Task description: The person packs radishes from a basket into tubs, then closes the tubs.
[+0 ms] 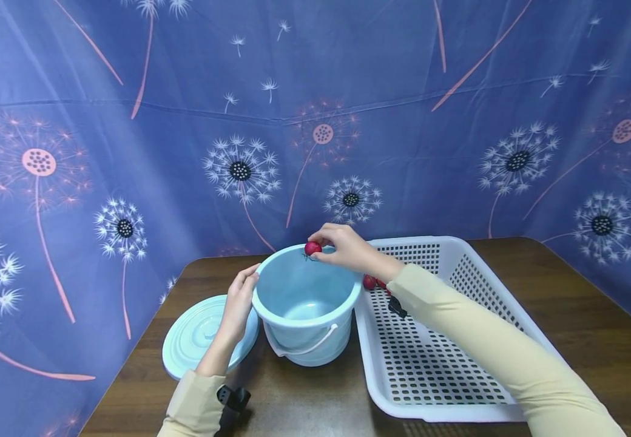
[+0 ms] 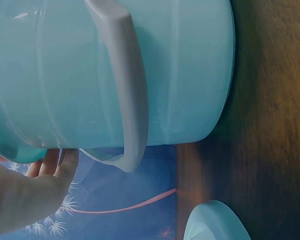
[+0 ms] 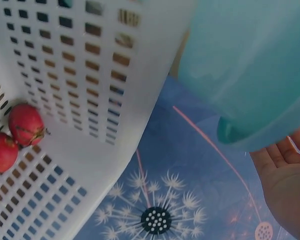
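A light-blue bucket (image 1: 299, 334) with a white handle (image 1: 310, 349) stands on the table. At the left side of its rim, my left hand (image 1: 239, 300) holds it, with the fingers against the outer wall just below the rim. My right hand (image 1: 343, 246) pinches a red radish (image 1: 312, 247) with thin dark strands over the bucket's far rim. In the right wrist view, that hand (image 3: 287, 185) is at the right edge and the radish is hidden. More radishes (image 3: 26, 124) lie in a white perforated basket (image 1: 372, 370), partly hidden by the right arm in the head view.
Left of the bucket, a round light-blue lid (image 1: 184, 340) lies flat on the brown wooden table (image 1: 299, 403). The basket stands right beside the bucket. Behind the table hangs a blue cloth (image 1: 414, 145) with dandelion prints.
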Demonstrator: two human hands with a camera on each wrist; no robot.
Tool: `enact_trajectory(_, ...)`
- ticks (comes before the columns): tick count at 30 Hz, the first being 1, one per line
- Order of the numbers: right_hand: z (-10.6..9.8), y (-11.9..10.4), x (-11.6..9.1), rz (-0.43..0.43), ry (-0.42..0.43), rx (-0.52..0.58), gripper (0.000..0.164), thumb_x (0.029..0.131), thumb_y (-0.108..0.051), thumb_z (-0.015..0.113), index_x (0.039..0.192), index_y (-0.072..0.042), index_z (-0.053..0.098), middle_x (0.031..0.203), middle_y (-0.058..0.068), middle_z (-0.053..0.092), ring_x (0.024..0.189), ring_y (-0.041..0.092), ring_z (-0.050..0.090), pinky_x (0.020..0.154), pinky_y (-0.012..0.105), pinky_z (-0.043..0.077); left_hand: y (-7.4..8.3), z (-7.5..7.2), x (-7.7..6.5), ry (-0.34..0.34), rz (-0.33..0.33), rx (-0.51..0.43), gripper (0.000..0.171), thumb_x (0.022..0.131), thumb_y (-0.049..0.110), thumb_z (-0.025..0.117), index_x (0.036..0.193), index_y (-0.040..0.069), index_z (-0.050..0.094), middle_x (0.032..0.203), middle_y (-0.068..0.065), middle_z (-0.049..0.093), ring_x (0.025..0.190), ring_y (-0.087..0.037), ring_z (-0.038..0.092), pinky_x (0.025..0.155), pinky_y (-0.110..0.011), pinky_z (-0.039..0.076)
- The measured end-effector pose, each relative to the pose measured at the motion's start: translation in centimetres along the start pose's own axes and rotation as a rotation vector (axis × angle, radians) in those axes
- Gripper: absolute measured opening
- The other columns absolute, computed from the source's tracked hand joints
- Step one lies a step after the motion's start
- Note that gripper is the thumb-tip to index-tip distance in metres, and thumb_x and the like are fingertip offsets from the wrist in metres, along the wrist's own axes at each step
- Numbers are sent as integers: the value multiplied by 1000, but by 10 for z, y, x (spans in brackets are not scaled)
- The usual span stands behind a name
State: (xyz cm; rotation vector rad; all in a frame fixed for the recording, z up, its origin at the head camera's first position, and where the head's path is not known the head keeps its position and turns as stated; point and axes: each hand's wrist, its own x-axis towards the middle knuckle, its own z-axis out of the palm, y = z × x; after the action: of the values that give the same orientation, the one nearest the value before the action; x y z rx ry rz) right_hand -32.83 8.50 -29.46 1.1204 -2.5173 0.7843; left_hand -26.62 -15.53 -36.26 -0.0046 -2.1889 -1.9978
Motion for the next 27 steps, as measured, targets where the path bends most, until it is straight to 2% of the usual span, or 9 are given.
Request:
enact_trajectory(3,4,-2,3,-4,-17,32,30,83,-14,70,112,-4,66,98,7,63,91,23,61,81,31,53,0,0,0,-2,3,3,40,99,23,39,134,5,45,138,-13,47,127,-27,44,104,-43,34)
enact_trajectory(9,11,-8,8,-8,-51,42,29,83,-15,70,111,-6,67,97,5,62,90,17,61,81,25,52,-1,0,1,-5,6,9,40,99,23,39,134,5,46,138,-13,47,126,-27,45,104,-44,34)
enact_trajectory(13,17,-10,11,-43,-66,53,30,83,-15,71,111,-4,66,97,7,62,90,21,63,82,31,53,-1,0,1,-7,4,18,40,99,24,39,134,5,46,138,-13,47,126,-28,45,105,-46,35)
enact_trajectory(17,23,-11,12,-57,-73,66,29,83,-14,71,110,-4,66,97,7,62,89,20,63,82,34,53,-1,0,1,-8,1,21,41,99,25,39,134,5,45,139,-13,46,128,-29,43,106,-48,33)
enact_trajectory(24,31,-13,13,-72,-90,41,28,83,-17,71,109,-6,67,96,4,62,88,15,63,80,24,52,-1,0,1,1,10,14,40,99,24,39,133,5,46,138,-14,47,128,-28,43,107,-46,32)
enact_trajectory(27,35,-14,13,-75,-103,37,29,83,-17,71,109,-6,67,95,4,62,89,16,63,80,24,51,-2,0,1,3,10,17,40,99,24,39,133,5,47,138,-14,47,128,-29,43,107,-47,32)
